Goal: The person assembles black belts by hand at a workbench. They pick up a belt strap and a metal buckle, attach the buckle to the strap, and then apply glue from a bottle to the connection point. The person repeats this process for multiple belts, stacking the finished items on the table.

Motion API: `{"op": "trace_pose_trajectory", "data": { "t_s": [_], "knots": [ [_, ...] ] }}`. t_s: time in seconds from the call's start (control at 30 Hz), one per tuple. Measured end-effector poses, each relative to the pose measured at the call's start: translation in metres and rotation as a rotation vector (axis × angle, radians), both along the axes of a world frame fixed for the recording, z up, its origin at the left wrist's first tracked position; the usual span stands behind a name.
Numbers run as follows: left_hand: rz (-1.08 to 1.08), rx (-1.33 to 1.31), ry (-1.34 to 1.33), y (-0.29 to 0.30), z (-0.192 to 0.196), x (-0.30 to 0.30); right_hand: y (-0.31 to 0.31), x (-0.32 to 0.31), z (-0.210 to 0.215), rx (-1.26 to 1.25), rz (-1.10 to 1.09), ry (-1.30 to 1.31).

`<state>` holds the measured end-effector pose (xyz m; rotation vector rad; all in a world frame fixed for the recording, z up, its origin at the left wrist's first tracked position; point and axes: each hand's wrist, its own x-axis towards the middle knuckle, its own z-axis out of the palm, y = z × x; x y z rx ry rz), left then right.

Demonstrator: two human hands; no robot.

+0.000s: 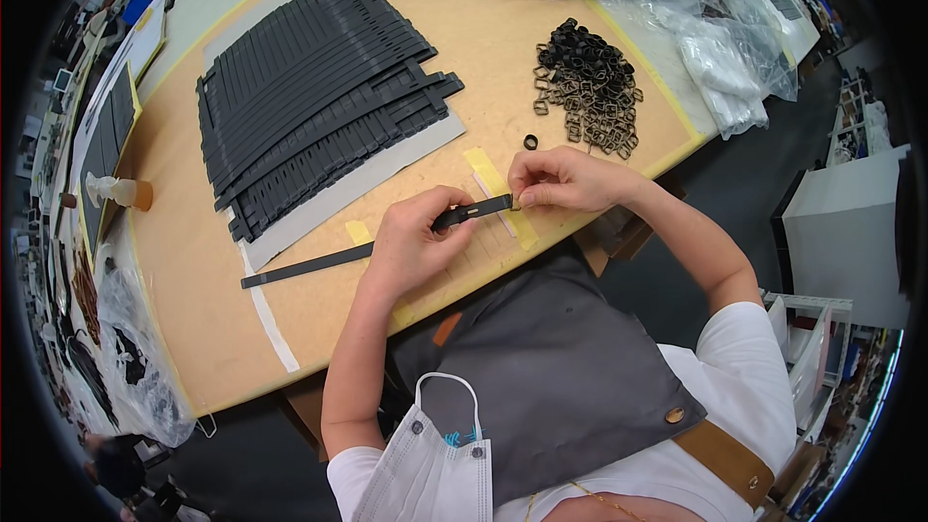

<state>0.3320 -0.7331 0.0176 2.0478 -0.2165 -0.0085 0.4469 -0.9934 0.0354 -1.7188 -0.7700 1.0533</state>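
Observation:
A long black strap (309, 267) runs at a slant above the table's near edge, its far-left end at the table. My left hand (411, 237) is closed around it near its right end, thumb below and fingers over the top. A slot shows in the strap just right of that thumb. At the strap's right tip, my right hand (568, 181) pinches a small metal buckle (515, 203), mostly covered by the fingers. Whether the strap passes through the buckle I cannot tell. One loose black loop (531, 142) lies just beyond my right hand.
A wide stack of black straps (309, 97) covers the table's left half. Metal buckles (599, 121) and black loops (580, 46) are heaped at the right. Clear plastic bags (715, 48) lie at the back right. A small bottle (121, 191) stands at the left edge.

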Motion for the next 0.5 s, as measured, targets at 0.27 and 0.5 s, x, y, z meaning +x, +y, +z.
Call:
{"op": "trace_pose_trajectory", "data": {
  "t_s": [0.27,0.5],
  "knots": [
    [-0.056,0.016,0.009,0.000,0.003,-0.003,0.014,0.013,0.006,-0.015,0.225,0.007],
    [-0.066,0.045,0.015,-0.003,0.000,-0.005,0.035,-0.009,0.001,0.051,0.146,-0.024]
  ]
}}
